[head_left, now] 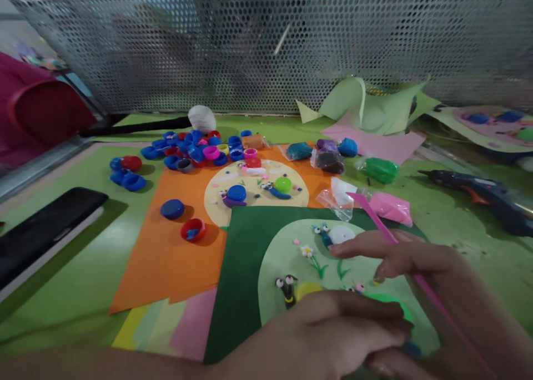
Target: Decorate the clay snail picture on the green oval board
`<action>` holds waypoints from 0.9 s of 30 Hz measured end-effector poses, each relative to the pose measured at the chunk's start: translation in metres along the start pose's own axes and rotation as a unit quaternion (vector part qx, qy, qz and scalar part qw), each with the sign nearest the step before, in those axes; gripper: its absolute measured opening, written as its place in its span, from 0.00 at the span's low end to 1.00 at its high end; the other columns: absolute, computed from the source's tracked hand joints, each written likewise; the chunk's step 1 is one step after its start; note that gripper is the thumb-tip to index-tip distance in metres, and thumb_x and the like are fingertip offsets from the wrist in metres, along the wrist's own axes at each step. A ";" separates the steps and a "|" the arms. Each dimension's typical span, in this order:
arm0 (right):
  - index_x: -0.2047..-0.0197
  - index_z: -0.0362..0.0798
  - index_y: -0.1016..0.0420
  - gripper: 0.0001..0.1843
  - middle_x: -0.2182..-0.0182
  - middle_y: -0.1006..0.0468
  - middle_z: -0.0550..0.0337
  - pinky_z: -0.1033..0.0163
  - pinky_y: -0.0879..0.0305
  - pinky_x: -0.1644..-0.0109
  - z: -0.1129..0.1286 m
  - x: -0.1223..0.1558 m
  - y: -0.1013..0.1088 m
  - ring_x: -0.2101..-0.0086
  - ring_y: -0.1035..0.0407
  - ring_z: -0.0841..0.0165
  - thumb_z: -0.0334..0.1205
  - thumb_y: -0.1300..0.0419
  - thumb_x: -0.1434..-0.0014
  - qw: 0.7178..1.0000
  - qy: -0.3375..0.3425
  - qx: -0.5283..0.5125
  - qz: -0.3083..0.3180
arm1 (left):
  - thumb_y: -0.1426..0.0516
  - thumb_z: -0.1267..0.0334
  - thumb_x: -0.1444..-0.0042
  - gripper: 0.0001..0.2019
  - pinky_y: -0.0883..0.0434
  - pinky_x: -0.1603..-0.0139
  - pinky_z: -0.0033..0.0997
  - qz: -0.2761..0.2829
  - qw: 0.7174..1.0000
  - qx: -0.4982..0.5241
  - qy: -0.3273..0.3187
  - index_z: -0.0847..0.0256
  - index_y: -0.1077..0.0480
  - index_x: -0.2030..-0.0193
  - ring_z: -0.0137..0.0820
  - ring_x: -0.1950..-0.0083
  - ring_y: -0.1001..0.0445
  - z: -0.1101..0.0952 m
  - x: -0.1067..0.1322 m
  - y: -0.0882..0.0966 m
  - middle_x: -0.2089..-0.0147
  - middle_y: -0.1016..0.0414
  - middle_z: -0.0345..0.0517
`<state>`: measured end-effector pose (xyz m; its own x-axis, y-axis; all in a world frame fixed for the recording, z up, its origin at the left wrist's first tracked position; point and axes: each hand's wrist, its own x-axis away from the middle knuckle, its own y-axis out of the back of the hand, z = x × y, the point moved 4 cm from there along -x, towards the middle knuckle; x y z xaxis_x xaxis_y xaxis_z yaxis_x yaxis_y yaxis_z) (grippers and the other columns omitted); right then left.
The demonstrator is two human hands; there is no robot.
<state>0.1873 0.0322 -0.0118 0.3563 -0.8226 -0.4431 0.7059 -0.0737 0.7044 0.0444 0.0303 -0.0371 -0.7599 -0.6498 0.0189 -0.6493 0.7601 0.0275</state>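
My right hand [441, 269] has a thin pink modelling tool [441, 308] tucked between its fingers. Its index fingertip is beside the white-shelled clay snail [341, 234] on a dark green sheet [241, 258] with a pale green oval. My left hand [341, 324] lies low over the same sheet, fingers curled together near the right thumb; what they pinch, if anything, is hidden. It partly covers a yellow shell [308, 290] beside a black clay snail's body [287, 291] and a bright green shell [391, 302]. A white clay flower [307, 251] decorates the oval.
Under the green sheet is an orange sheet [141, 269] with more clay snails. Loose bottle caps [195, 147] pile up behind. Bagged clay [391, 207] and a glue gun [487, 197] lie right, a black phone [50, 230] left. Perforated metal [250, 47] stands at the back.
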 end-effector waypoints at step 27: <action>0.50 0.56 0.46 0.31 0.46 0.38 0.60 0.67 0.37 0.45 0.001 -0.005 0.011 0.47 0.40 0.64 0.42 0.33 0.53 0.992 -0.054 -0.075 0.082 | 0.53 0.59 0.38 0.20 0.38 0.41 0.27 0.025 0.919 -0.357 -0.169 0.74 0.27 0.56 0.37 0.49 0.28 -0.044 -0.003 0.006 0.54 0.24 0.58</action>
<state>0.1927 0.0345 -0.0009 0.4112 -0.8732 -0.2616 0.7297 0.1433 0.6685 0.0440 0.0362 0.0070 -0.8326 -0.4833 -0.2704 -0.5192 0.5111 0.6850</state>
